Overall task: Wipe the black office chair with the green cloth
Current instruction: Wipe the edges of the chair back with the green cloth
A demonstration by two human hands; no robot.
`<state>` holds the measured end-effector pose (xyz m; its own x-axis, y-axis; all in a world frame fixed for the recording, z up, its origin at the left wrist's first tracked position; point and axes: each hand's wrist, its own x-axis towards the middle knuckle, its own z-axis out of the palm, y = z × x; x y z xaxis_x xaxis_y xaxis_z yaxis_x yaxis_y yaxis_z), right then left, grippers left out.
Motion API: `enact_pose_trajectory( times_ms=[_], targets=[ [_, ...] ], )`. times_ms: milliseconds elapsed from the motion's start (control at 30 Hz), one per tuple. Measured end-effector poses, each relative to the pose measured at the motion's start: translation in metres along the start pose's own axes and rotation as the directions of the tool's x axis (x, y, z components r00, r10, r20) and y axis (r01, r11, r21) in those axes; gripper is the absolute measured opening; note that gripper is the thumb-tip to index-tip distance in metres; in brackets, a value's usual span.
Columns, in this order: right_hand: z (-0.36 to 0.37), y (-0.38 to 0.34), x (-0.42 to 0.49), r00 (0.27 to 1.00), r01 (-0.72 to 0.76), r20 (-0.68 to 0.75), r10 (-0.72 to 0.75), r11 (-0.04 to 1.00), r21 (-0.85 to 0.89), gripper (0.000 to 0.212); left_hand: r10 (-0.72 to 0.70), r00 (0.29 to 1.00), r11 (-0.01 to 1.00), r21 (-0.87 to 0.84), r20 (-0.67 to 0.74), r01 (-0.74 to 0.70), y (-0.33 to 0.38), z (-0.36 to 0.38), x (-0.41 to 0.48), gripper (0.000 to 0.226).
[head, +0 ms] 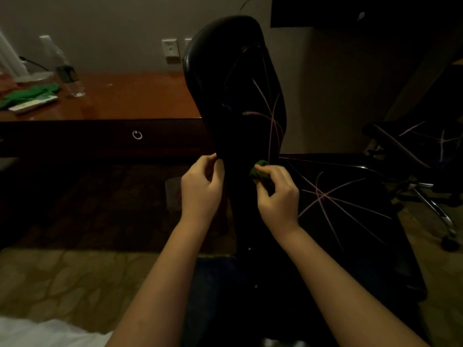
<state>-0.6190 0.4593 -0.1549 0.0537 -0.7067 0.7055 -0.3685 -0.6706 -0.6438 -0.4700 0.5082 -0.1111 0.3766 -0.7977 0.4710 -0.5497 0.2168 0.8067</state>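
Head view: right grip [275,194] clamped on green cloth [259,171] low on black office chair [238,96]; left grip [203,186] pinches chair edge; pink marks [273,121] remain, so wiping looks barely begun.

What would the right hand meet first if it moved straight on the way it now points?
The black chair's backrest: the right hand, gripping the green cloth, points at its lower part, and the cloth seems to touch it; depth is unclear.

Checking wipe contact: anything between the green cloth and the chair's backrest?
Nothing visible: the right hand holds the green cloth at the lower backrest of the black office chair; the left hand grips its edge, aside.
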Motion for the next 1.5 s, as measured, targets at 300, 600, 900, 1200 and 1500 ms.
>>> enact_pose_trajectory(
  times_ms=[300,600,900,1200,1500],
  targets=[
    [0.006,-0.022,0.045,0.994,0.109,0.001,-0.110,0.992,0.064,0.028,-0.053,0.998,0.994,0.092,-0.021,0.055,-0.040,0.027,-0.024,0.027],
    [0.007,0.020,-0.010,0.998,-0.056,-0.033,0.057,0.997,0.046,0.030,-0.212,0.975,0.970,0.135,0.060,0.203,-0.087,0.052,-0.062,0.027],
    [0.019,0.093,-0.096,0.867,-0.498,0.072,0.493,0.862,0.097,0.032,-0.382,0.917,0.924,0.037,0.115,0.380,-0.115,0.068,-0.081,0.040],
    [0.054,0.105,-0.115,0.678,-0.729,0.144,0.721,0.634,0.258,0.027,-0.460,0.884,0.887,-0.009,0.083,0.462,-0.138,0.078,-0.082,0.047],
    [0.043,0.095,-0.091,0.773,-0.612,0.043,0.633,0.725,0.316,0.027,-0.582,0.769,0.811,0.127,0.266,0.570,-0.171,0.084,-0.088,0.037]
  ],
)
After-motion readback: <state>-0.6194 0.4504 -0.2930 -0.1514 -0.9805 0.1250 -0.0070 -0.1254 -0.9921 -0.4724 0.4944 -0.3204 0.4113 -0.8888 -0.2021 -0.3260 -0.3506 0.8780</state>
